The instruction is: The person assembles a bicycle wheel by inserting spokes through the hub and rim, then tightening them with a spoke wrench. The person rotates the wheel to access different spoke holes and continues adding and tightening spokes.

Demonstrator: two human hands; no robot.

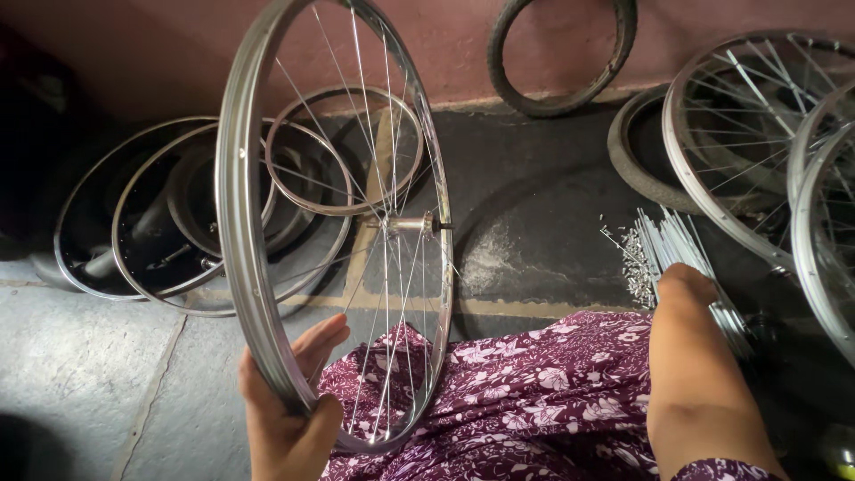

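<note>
One spoked bicycle wheel (334,223) stands upright, its rim gripped at the bottom by the left hand (289,405), fingers wrapped around it. The right hand (686,285) reaches into a bundle of loose spokes (681,254) on the floor (89,374); I cannot tell how its fingers stand.

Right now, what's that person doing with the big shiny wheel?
A person sitting on the floor holds a spoked bicycle wheel upright, the left hand gripping its rim at the bottom. The right hand reaches out to a bundle of loose spokes lying on the floor beside a little heap of small metal bits. More rims are stacked on the left, more spoked wheels lean on the right, and a tyre rests against the wall.
</note>
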